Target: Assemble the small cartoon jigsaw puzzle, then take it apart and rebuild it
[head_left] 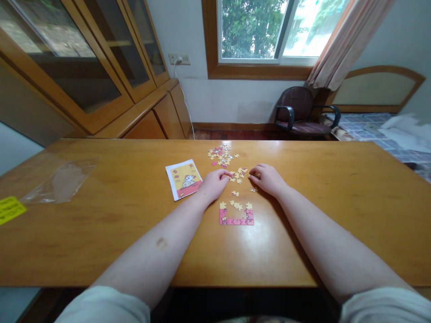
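Observation:
Loose yellow puzzle pieces lie between my two hands. My left hand is at their left edge, its fingers closed together near a piece; what they hold is too small to name. On the right, my right hand has its fingertips pressed together low on the table, and whatever is in them is hidden. Nearer to me sits a partly joined puzzle frame, pink along the bottom and sides, with a few yellow pieces at its open top. Beyond my hands is a pile of mixed pieces.
A picture card showing a white animal lies left of my left hand. A clear plastic bag and a yellow label are at the far left of the wooden table. A chair stands beyond it.

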A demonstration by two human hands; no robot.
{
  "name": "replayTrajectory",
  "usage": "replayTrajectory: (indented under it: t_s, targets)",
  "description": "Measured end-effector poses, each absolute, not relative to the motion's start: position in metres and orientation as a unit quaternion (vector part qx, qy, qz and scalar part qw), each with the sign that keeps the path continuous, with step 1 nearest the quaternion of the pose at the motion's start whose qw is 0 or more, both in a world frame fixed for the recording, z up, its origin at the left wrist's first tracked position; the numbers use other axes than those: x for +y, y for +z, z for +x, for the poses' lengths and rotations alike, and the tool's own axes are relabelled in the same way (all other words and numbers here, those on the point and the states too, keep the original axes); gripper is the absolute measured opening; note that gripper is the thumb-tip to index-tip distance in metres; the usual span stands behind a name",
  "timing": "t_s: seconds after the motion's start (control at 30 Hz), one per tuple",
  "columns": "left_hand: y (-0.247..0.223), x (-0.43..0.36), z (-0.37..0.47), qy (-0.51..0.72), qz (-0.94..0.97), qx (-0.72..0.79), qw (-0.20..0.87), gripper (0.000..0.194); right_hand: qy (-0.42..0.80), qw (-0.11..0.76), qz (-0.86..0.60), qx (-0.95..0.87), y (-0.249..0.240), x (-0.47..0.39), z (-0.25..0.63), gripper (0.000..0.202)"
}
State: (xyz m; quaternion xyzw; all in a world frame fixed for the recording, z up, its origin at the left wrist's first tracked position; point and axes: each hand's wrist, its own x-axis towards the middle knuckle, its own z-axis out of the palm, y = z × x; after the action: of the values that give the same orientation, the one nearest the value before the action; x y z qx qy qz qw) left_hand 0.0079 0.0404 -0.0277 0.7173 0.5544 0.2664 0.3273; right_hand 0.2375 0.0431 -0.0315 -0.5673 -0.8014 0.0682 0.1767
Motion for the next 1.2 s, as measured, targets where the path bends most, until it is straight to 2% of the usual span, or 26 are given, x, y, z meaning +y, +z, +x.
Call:
replayTrajectory:
  t_s: [0.2, 0.43, 0.57, 0.77, 0.93, 1.1, 1.2]
  targets:
    - [-0.027, 0.04, 0.008, 0.268, 0.718, 0.552, 0.33, 0.026, 0.079, 0.19, -0.571, -0.794, -0.033, 0.043, 0.238, 0.014]
    - [-0.027, 0.04, 0.008, 0.273, 0.717, 0.548, 0.332, 0.025, 0.218, 0.321, -0.614, -0.687, -0.043, 0.049, 0.243, 0.017]
    - [-0.026, 0.039, 0.008, 0.269, 0.716, 0.552, 0.333, 0.025, 0.207, 0.376, -0.632, -0.645, -0.049, 0.056, 0.251, 0.017]
    - [-0.025, 0.039, 0.008, 0.269, 0.716, 0.552, 0.333, 0.025, 0.126, 0.314, -0.678, -0.653, -0.049, 0.059, 0.258, 0.017]
    - [-0.025, 0.039, 0.008, 0.266, 0.718, 0.551, 0.331, 0.025, 0.046, 0.277, -0.628, -0.726, -0.041, 0.052, 0.252, 0.018]
    - [-0.025, 0.038, 0.009, 0.251, 0.743, 0.556, 0.275, 0.025, 0.042, 0.221, -0.567, -0.792, -0.035, 0.045, 0.242, 0.016]
    - [-0.025, 0.036, 0.009, 0.233, 0.756, 0.564, 0.236, 0.027, 0.039, 0.223, -0.579, -0.784, -0.035, 0.045, 0.241, 0.018]
